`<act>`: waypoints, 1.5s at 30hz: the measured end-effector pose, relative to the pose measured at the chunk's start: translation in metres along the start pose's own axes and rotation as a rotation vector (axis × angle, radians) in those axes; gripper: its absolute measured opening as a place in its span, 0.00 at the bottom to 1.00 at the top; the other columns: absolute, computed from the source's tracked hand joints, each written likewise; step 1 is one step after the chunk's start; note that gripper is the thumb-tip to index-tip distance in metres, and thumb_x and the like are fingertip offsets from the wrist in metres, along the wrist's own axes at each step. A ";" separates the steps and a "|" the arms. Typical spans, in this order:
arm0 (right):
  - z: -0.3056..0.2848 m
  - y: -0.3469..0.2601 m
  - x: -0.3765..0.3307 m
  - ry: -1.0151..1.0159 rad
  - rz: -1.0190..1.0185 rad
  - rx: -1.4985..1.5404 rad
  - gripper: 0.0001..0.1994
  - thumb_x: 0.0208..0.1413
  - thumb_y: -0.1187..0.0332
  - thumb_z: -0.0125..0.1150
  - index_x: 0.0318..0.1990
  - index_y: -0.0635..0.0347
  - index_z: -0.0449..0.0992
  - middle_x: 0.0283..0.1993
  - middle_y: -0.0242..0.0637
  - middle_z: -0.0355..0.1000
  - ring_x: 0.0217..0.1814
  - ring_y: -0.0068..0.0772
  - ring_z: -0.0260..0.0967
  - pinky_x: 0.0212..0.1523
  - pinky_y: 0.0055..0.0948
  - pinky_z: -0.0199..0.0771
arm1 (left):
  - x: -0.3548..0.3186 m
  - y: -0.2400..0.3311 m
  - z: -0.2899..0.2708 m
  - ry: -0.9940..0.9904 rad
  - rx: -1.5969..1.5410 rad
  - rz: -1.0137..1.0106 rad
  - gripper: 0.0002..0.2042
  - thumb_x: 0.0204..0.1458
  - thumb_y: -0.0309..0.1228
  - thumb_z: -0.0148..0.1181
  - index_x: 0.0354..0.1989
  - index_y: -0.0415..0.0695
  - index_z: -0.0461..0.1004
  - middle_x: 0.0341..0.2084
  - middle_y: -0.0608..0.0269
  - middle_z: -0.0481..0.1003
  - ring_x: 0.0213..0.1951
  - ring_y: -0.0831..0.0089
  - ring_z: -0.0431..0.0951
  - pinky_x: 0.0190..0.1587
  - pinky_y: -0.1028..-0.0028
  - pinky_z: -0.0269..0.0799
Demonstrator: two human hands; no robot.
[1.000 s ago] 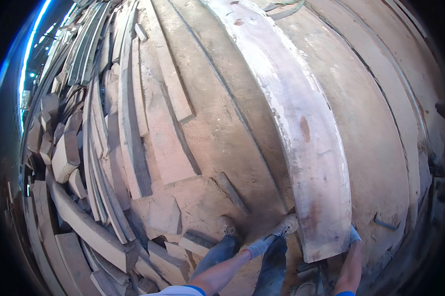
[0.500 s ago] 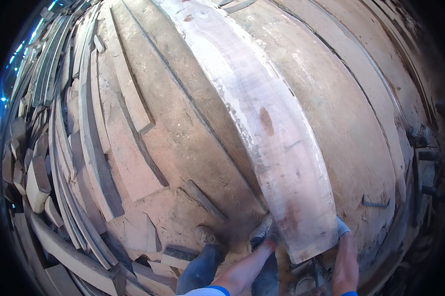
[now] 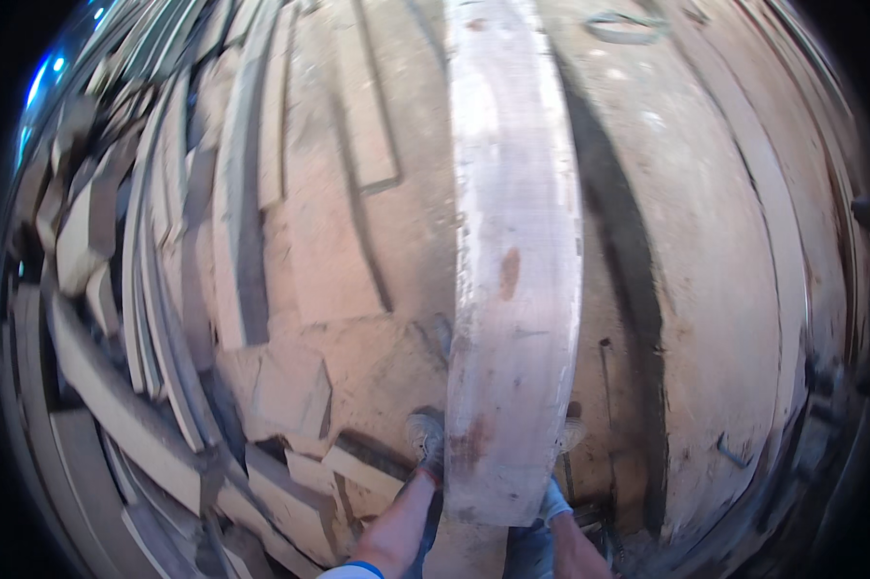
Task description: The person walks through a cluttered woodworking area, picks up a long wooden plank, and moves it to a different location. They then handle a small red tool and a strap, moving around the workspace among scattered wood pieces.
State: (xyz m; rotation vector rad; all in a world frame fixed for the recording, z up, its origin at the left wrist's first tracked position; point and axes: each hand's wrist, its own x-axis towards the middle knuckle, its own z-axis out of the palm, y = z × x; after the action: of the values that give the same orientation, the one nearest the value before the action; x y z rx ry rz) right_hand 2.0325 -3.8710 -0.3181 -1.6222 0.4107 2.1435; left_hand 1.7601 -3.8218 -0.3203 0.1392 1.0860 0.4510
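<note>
A long, wide wooden plank [image 3: 517, 338] runs away from me, pale along its edges, with reddish-brown stains on its upper face. Its near end lies between my two arms. My left hand [image 3: 435, 469] grips the plank's left edge close to that end; the plank hides part of its fingers. On the opposite edge, my right hand [image 3: 554, 503] in a light glove holds on, with its fingertips out of sight beneath the wood. A shoe [image 3: 426, 432] of mine shows left of the plank.
Stacked beams and boards [image 3: 242, 222] crowd the left side. Offcut blocks [image 3: 285, 487] lie by my left arm. A large wooden slab [image 3: 719, 318] lies to the right, with a bent metal staple [image 3: 734, 451] on it. A coiled strap [image 3: 626, 29] lies at the far right.
The plank has come leftward off the large slab, held by both hands, and now points nearly straight ahead. A dark strip shows between plank and slab. My view has shifted too.
</note>
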 end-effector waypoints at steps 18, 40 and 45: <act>0.279 0.215 0.078 -0.371 0.305 -0.449 0.24 0.65 0.54 0.43 0.64 0.55 0.62 0.64 0.36 0.64 0.64 0.39 0.61 0.61 0.46 0.62 | -0.161 0.072 -0.354 0.284 -0.431 0.075 0.31 0.60 0.53 0.49 0.64 0.41 0.63 0.57 0.61 0.69 0.55 0.71 0.70 0.60 0.75 0.63; 0.302 0.116 0.089 -0.588 0.243 -0.971 0.24 0.66 0.57 0.47 0.66 0.51 0.62 0.66 0.35 0.63 0.65 0.29 0.61 0.61 0.26 0.59 | -0.215 0.148 -0.211 1.390 1.191 0.041 0.48 0.42 0.44 0.67 0.70 0.41 0.46 0.67 0.45 0.50 0.70 0.49 0.45 0.70 0.52 0.33; 0.178 -0.038 0.016 -0.098 -0.250 -1.845 0.22 0.64 0.54 0.45 0.55 0.58 0.72 0.56 0.44 0.72 0.58 0.44 0.68 0.58 0.35 0.64 | -0.253 0.085 -0.166 1.406 1.281 0.036 0.43 0.44 0.46 0.64 0.66 0.38 0.53 0.66 0.46 0.54 0.68 0.51 0.51 0.68 0.54 0.42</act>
State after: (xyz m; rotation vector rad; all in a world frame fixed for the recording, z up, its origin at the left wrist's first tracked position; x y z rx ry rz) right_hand 1.8982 -3.7515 -0.2839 -1.8731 -2.2434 2.1789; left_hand 1.4927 -3.8695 -0.1622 1.0812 2.6425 -0.3037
